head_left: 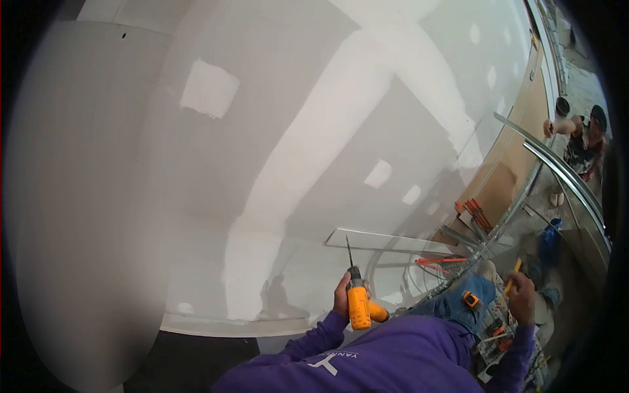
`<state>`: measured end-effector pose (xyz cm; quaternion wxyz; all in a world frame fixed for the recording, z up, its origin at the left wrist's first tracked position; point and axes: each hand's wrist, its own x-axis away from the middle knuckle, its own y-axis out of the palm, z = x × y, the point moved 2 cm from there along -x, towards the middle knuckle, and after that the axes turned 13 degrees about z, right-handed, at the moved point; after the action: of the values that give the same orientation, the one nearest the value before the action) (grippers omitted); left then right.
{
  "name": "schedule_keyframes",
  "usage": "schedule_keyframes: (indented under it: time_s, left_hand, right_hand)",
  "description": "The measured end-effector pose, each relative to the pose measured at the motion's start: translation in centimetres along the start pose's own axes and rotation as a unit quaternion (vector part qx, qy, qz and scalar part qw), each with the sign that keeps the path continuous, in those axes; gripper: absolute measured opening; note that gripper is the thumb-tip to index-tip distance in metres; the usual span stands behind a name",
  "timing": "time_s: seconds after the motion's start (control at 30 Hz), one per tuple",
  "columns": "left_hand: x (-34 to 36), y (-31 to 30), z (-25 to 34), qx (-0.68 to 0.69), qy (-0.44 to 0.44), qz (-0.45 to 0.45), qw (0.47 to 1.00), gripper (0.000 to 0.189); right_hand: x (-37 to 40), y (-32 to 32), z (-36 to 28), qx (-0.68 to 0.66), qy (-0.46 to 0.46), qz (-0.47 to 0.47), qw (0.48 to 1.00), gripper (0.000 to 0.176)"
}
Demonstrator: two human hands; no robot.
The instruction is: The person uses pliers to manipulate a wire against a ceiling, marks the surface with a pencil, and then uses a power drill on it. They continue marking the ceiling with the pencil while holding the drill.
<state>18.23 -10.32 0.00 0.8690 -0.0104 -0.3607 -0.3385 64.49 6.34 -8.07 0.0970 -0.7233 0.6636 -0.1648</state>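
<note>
My left hand (341, 295) is wrapped around the front of an orange and black cordless drill (358, 306). A long thin bit points up from its chuck, and the drill's grip sticks out to the right. Off to the right, the fingers of my right hand (522, 299) are closed on a slim yellow pencil-like stick (517, 267). Between the hands, an orange tape measure (470, 299) sits at my jeans. Ahead of the drill stands a grey drywall wall (295, 190) with white joint compound bands and patches.
A long white strip (393, 240) lies along the wall beyond the drill bit. Red-orange bars (477, 213) and curved metal studs (567, 170) are at the right. Another person (583, 141) stands beyond the studs. Tools (501, 334) lie below my right hand.
</note>
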Motion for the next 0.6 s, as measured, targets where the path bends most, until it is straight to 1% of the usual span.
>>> schedule_keyframes:
  time_s: [0.07,0.13,0.17,0.2,0.27,0.3,0.33,0.43,0.47,0.5,0.53,0.57,0.6]
  left_hand:
    - [0.6,0.0,-0.1,0.026,0.002,0.0,1.0,0.044]
    - [1.3,-0.1,-0.4,0.036,0.018,0.019,0.999,0.046]
    - [1.6,-0.4,-0.6,0.042,0.027,0.03,0.998,0.046]
    - [1.6,-1.3,-1.2,0.054,0.043,0.023,0.997,0.047]
    - [2.9,-1.6,-1.9,0.059,0.073,0.052,0.994,0.049]
    - [3.8,-1.4,-1.9,0.059,0.088,0.066,0.992,0.051]
    - [4.8,-1.2,-1.9,0.069,0.095,0.079,0.99,0.049]
    - [6.9,-0.8,-3.1,0.157,0.099,0.132,0.974,0.046]
    - [7.5,-0.4,-3.4,0.176,0.102,0.134,0.97,0.044]
    - [7.7,-0.4,-3.8,0.175,0.119,0.143,0.967,0.044]
    - [7.8,-0.4,-4.2,0.175,0.139,0.153,0.963,0.043]
    - [8.0,-0.6,-4.9,0.176,0.158,0.164,0.958,0.043]
    - [7.5,-2.0,-5.8,0.217,0.158,0.142,0.953,0.044]
  right_hand:
    - [-3.6,5.2,0.8,-0.154,-0.024,-0.05,0.986,0.027]
    - [-6.9,8.3,-6.2,-0.293,0.02,-0.111,0.949,0.029]
    - [-8.4,10.1,-8.9,-0.304,0.037,-0.134,0.942,0.03]
    - [-9.7,11.8,-11.3,-0.314,0.056,-0.158,0.935,0.03]
    - [-12.7,14.3,-15.9,-0.288,0.001,-0.216,0.933,0.03]
    - [-14.3,15.5,-18.5,-0.303,-0.113,-0.206,0.923,0.032]
    - [-15.6,16.2,-21.3,-0.314,-0.225,-0.192,0.902,0.034]
    - [-19.1,14.3,-33.2,-0.369,-0.279,-0.203,0.863,0.039]
    - [-20.0,13.3,-37.1,-0.365,-0.293,-0.216,0.857,0.035]
    - [-21.1,13.7,-40.4,-0.418,-0.334,-0.18,0.826,0.028]
    - [-22.3,13.2,-44.0,-0.411,-0.351,-0.196,0.818,0.024]
    - [-22.8,12.6,-47.3,-0.43,-0.328,-0.198,0.817,0.024]
    - [-23.4,11.7,-50.4,-0.404,-0.337,-0.199,0.827,0.026]
